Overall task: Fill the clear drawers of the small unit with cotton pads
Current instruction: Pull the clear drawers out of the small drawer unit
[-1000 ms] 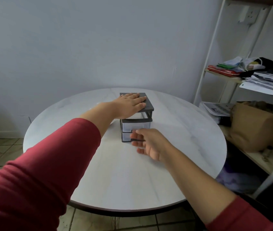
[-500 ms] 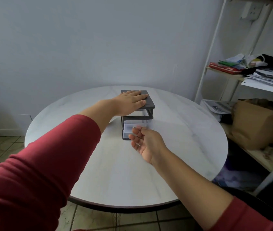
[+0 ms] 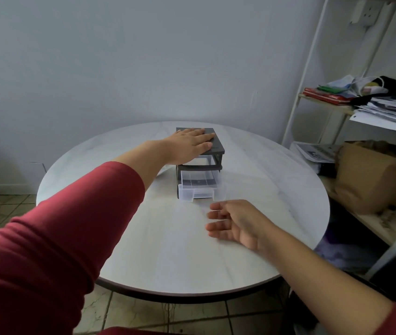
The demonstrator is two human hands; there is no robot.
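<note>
Your left hand [image 3: 189, 146], in a red sleeve [image 3: 54, 238], lies flat on the dark grey top of the small unit [image 3: 217, 146], fingers straight and pressing down, gripping nothing; the unit stands near the far edge of the round table [image 3: 168, 257]; its lower clear drawer [image 3: 199, 191] stands drawn out toward you. Your right hand [image 3: 235, 222] hovers just in front of that drawer, apart from it, fingers loosely spread, holding nothing. The tabletop is pale and faintly veined, with a dark rim; a plain grey wall [image 3: 119, 56] stands behind and a tiled floor [image 3: 3, 213] lies below. At right, a white shelf rack [image 3: 313, 81] carries stacked papers [image 3: 395, 112] and a brown paper bag [image 3: 373, 180]; print on the papers is too small to read.
</note>
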